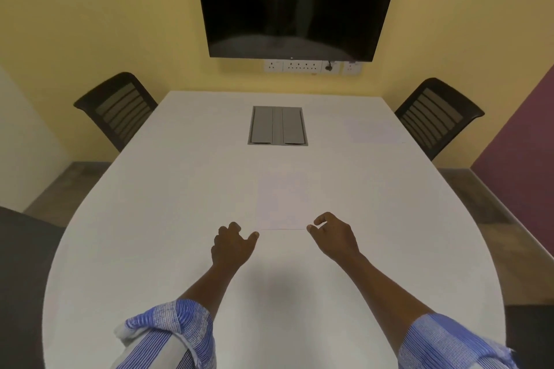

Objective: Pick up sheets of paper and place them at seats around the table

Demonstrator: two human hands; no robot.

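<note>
A white sheet of paper (281, 201) lies flat on the white oval table (180, 189), straight in front of me. My left hand (230, 246) rests at the sheet's near left corner, fingers loosely curled, its thumb tip touching that corner. At the near right corner is my right hand (334, 238), thumb and forefinger slightly apart just beside the paper's edge. Neither hand has the sheet lifted. A second pale sheet (371, 130) lies flat at the far right of the table, in front of the right-hand chair (437, 117).
A black mesh chair (117, 108) stands at the far left. A grey cable hatch (277, 126) is set into the table's middle. A dark wall screen (293, 0) hangs above sockets. Dark chair shapes show at the near left (21, 278) and near right (530, 335).
</note>
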